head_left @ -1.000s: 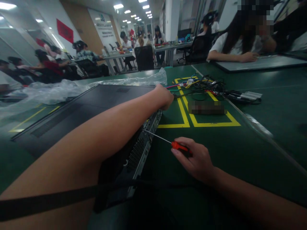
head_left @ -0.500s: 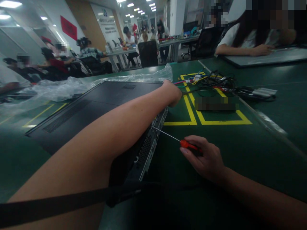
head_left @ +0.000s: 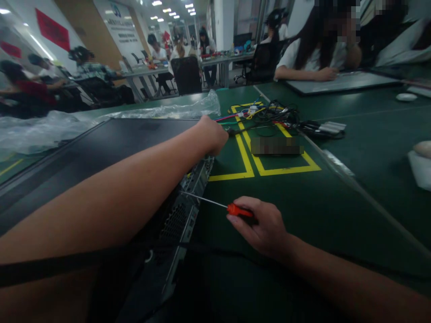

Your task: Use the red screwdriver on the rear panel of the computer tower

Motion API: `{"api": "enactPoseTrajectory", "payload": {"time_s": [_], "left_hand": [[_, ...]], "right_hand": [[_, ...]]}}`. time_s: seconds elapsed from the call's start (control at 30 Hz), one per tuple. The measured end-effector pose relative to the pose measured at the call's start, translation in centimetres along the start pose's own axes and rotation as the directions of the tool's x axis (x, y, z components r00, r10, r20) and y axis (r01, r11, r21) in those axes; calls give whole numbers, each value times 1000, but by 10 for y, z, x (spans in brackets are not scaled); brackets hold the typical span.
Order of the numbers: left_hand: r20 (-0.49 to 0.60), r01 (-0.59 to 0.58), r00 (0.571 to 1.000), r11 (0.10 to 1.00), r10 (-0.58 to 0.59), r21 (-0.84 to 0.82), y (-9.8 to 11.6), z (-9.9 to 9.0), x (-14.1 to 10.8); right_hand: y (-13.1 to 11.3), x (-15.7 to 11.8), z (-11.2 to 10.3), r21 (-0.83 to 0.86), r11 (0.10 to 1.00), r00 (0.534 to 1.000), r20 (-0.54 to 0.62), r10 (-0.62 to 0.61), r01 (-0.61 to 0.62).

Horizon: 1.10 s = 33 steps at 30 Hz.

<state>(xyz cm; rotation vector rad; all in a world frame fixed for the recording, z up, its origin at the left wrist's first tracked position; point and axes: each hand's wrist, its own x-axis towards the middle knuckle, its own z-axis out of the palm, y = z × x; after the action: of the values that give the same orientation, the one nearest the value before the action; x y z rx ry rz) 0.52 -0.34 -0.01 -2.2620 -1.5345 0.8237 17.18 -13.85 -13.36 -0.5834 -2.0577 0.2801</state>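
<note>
A black computer case (head_left: 134, 134) lies on the green table, its metal rear panel (head_left: 188, 211) facing right. My left arm reaches across it, and my left hand (head_left: 213, 134) is at the case's far right corner; its fingers are hidden behind the back of the hand. My right hand (head_left: 262, 222) is closed round the red handle of a screwdriver (head_left: 239, 210). The thin shaft points left, its tip at the rear panel near a slot area. Coloured wires come out beyond my left hand.
A tangle of cables (head_left: 279, 114) lies past the case, near a pixelated dark object (head_left: 276, 146) and yellow tape (head_left: 289, 170). Clear plastic wrap (head_left: 168, 109) lies behind the case. A dark strap crosses the foreground. A person sits at a flat panel (head_left: 346, 82) across the table.
The view has shifted right, so the case, both hands and the cables appear farther left. The screwdriver stays in my right hand with its tip at the rear panel.
</note>
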Motion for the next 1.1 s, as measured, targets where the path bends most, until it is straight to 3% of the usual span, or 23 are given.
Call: {"api": "enactPoseTrajectory", "payload": {"time_s": [0.17, 0.5, 0.73, 1.1], "left_hand": [[29, -10, 1000, 998, 8, 63, 1, 1, 0], [20, -38, 999, 998, 37, 47, -3, 8, 4], [20, -52, 999, 990, 50, 133, -4, 9, 5], [55, -6, 998, 998, 2, 65, -1, 3, 3]], "right_hand": [[2, -2, 2, 62, 997, 999, -8, -35, 36], [1, -4, 3, 164, 986, 999, -3, 32, -31], [-4, -2, 1, 154, 985, 995, 73, 73, -84], [-6, -4, 3, 202, 976, 995, 68, 73, -86]]}}
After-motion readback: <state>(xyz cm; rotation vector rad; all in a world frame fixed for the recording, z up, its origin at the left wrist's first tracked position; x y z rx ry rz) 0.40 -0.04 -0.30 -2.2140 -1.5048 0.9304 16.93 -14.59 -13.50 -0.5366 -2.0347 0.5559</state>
